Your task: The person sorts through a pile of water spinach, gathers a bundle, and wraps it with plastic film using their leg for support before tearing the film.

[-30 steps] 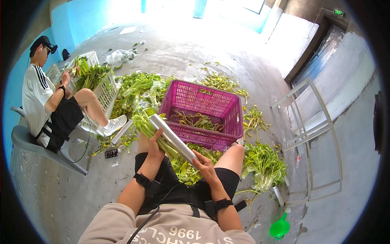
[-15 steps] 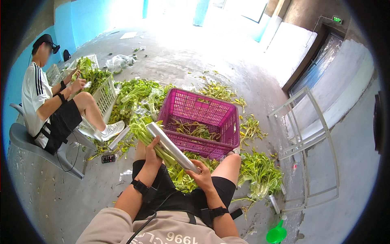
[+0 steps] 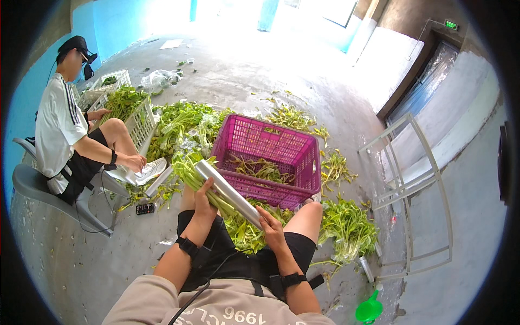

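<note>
My left hand [image 3: 205,201] is wrapped round a bunch of leafy green stalks [image 3: 190,172], its leaves pointing away from me. Against the right side of the bunch lies a silvery roll of plastic film [image 3: 228,190], tilted from upper left to lower right. My right hand [image 3: 272,230] grips the roll's near end, the thumb along its side. Both hands are above my lap. Part of the bunch is hidden under the roll, so I cannot tell whether film is wound on it. Beyond it stands a purple crate [image 3: 254,190] with wilted stems [image 3: 262,169] inside.
Heaped greens [image 3: 184,120] lie left of the crate, with more greens [image 3: 346,230] at right. A co-worker [image 3: 67,130] sits at left by a pale crate [image 3: 142,125]. A metal frame [image 3: 407,192] leans at right, near a green funnel [image 3: 369,309] and another roll [image 3: 366,269].
My right hand has shifted slightly right and up along the roll's near end. The co-worker has leaned forward, lowering one hand toward the shoe and the other toward the crate's greens.
</note>
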Available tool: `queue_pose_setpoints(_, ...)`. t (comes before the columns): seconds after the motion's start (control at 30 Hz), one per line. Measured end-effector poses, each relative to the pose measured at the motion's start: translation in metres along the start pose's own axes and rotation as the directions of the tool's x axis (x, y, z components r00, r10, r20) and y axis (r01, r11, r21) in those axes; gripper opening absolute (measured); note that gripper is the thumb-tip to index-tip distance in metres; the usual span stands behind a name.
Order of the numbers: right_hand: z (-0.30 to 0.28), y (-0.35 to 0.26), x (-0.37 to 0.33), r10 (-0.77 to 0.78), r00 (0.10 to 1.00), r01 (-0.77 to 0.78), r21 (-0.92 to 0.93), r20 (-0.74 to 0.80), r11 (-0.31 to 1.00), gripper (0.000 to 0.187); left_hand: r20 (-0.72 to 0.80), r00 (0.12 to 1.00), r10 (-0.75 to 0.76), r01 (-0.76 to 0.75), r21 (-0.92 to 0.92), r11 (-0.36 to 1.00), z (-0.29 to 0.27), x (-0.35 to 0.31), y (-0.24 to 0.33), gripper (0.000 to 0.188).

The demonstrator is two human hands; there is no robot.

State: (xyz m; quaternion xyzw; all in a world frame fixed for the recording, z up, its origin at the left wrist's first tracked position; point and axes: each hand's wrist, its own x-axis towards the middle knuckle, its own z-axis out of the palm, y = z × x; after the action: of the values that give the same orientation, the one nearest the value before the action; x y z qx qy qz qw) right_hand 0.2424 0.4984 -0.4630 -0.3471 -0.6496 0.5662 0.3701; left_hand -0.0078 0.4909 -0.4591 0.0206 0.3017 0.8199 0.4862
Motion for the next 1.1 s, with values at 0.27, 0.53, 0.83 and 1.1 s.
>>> queue_pose_setpoints(0.27,0.012,-0.018,-0.007,-0.051,0.983,-0.019,-0.380,-0.174,0.925,0.045,-0.031,0.999,0.039,-0.039,-0.013,0.999,-0.008,0.002,-0.006,0.027)
queue_pose_setpoints(0.53,0.010,0.002,-0.004,0.152,0.975,-0.134,0.117,-0.164,0.984,0.042,-0.018,1.000,0.016,-0.016,0.010,1.000,-0.010,0.000,-0.005,0.028)
queue_pose_setpoints(0.83,0.009,-0.005,-0.005,0.092,0.964,-0.024,0.261,-0.251,0.965,0.032,-0.037,0.998,0.055,-0.055,0.005,0.998,-0.005,-0.004,-0.006,0.031)
queue_pose_setpoints(1.1,0.007,-0.005,-0.002,-0.029,0.951,0.074,0.134,-0.309,0.988,0.036,-0.032,0.999,0.009,-0.009,0.001,1.000,-0.003,-0.004,-0.006,0.029)
